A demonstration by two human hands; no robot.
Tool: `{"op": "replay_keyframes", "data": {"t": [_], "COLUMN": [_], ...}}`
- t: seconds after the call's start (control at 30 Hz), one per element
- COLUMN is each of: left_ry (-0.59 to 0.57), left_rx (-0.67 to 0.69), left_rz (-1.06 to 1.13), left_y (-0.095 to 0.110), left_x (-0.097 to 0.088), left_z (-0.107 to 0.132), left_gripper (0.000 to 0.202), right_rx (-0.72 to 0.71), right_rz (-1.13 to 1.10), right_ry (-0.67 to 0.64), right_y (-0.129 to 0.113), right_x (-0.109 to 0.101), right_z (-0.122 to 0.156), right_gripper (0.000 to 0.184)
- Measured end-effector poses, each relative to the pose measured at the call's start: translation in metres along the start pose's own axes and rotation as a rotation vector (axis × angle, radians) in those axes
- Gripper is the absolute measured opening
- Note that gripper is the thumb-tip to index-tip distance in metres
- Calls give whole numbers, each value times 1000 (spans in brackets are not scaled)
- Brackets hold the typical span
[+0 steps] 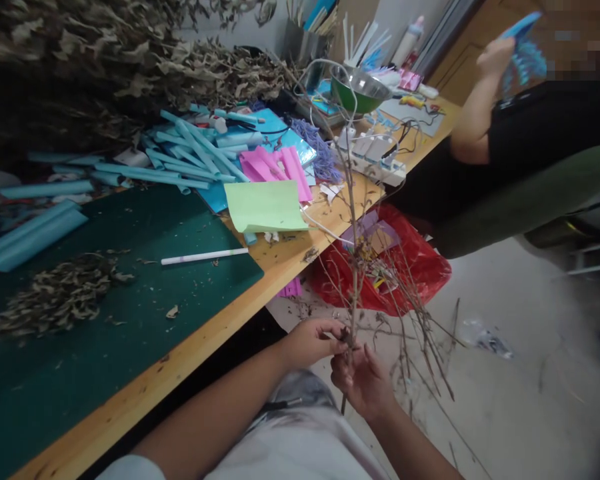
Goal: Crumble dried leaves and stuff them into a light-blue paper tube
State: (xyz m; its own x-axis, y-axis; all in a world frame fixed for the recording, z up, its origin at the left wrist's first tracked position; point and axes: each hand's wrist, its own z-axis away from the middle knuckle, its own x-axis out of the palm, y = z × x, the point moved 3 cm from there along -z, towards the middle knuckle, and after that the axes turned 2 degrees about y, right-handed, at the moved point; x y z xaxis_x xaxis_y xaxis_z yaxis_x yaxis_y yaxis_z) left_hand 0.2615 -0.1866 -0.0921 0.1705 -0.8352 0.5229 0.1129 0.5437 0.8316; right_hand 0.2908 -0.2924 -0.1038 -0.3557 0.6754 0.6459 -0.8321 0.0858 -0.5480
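Observation:
A thin dried branch (353, 280) stands nearly upright before me, its bare twigs reaching up past the table edge. Low on its stem, my right hand (364, 381) is closed around it. Just above, the fingers and thumb of my left hand (314, 341) pinch at the branch, where a dark, curled dry leaf (347, 337) shows. On the green cutting mat (145, 320) to the left lies a heap of dried leaves (60, 293), with a white stick (205, 257) nearby.
Rolled blue papers (190, 150), a green sheet (265, 205) and a power strip (373, 160) crowd the table. A red bag (430, 270) sits on the floor, with loose twigs (425, 333) beside it. At the right, a co-worker's hand (495, 57) holds something blue.

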Motion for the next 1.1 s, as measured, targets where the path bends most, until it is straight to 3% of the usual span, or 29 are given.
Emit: {"op": "replay_keyframes", "data": {"t": [0.2, 0.4, 0.5, 0.57, 0.7, 0.73, 0.83, 0.9, 1.1], "left_ry": [199, 478, 498, 538, 742, 724, 477, 399, 568], "left_rx": [15, 64, 74, 87, 159, 157, 122, 125, 109], "left_rz": [-3, -7, 9, 3, -45, -58, -122, -135, -180], "left_y": [-6, -8, -7, -3, 4, 5, 4, 4, 7], "left_x": [2, 5, 5, -2, -24, -25, -14, -6, -16], "left_z": [1, 9, 11, 12, 16, 16, 13, 11, 8], "left_gripper": [16, 6, 10, 10, 14, 14, 9, 9, 19], "right_rx": [-144, -311, -363, -393, -470, -472, -429, -378, -272], "right_rz": [96, 226, 271, 279, 280, 283, 304, 322, 349], "right_ry": [65, 171, 230, 272, 392, 404, 387, 363, 301], "right_y": [-4, -8, -11, -16, -32, -34, -28, -18, 3], "right_x": [-1, 6, 8, 5, -10, -13, -14, -12, -9], "right_z": [-4, -13, -17, -19, -21, -22, -26, -31, -38], "right_gripper": [31, 34, 34, 32, 30, 30, 30, 30, 29]}}
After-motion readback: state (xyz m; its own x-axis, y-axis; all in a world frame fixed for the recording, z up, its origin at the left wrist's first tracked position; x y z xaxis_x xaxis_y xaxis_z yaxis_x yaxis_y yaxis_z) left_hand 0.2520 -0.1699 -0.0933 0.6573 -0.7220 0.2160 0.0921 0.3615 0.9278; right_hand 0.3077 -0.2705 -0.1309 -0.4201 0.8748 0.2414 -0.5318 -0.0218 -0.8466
